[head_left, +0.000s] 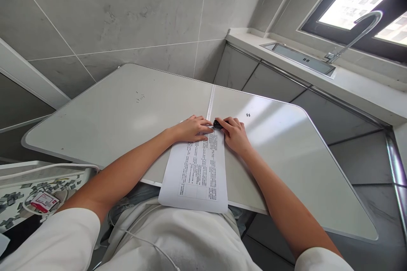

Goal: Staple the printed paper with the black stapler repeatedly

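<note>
Both on tabletop [280,169]: printed paper [197,178] at near middle, black object [217,125] at its far end. Rests left hand [192,129], loosely spread, on paper; grips object in right hand [235,134]. Take paper, likely light, creasable, by edges.

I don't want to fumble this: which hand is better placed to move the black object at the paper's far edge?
Likely the right hand: its fingers are on the black object, while the left hand lies over the paper, fingertips near it.
</note>
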Tool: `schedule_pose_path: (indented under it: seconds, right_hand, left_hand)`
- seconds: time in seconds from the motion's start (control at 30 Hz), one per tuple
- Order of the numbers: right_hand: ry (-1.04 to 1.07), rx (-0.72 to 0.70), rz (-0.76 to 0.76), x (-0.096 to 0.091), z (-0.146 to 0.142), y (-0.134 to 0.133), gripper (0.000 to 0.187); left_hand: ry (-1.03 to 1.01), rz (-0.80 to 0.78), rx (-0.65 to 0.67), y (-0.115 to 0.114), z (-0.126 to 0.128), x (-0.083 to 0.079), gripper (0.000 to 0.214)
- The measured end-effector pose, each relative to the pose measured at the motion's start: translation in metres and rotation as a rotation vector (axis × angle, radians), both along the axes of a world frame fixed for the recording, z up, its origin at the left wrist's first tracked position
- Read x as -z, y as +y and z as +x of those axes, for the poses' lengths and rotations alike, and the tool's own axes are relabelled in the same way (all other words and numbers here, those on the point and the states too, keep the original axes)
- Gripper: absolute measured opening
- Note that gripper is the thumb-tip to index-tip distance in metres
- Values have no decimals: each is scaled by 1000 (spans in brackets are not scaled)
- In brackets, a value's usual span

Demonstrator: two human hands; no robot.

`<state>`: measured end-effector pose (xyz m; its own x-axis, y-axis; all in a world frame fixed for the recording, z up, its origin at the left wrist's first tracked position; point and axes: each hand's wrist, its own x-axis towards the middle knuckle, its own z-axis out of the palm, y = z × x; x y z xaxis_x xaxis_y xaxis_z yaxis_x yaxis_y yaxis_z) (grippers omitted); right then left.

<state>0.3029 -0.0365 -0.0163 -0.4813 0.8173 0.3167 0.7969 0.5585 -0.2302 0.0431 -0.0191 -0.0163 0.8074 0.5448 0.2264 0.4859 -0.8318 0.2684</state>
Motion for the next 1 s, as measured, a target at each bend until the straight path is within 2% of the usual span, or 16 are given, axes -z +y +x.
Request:
schedule_pose_path:
  seconds: [0.4, 0.73, 1.0]
  right_hand:
    - [-102, 25, 3, -6, -6, -2, 65]
    - [-209, 24, 35, -7, -11, -5, 56]
    - [-182, 22, 2, -12, -14, -2, 49]
  left_hand:
    - [-8, -3, 21, 1, 0, -1, 31]
    - [-59, -68, 16, 5, -3, 3, 27]
    - [-38, -87, -7, 5, -6, 2, 29]
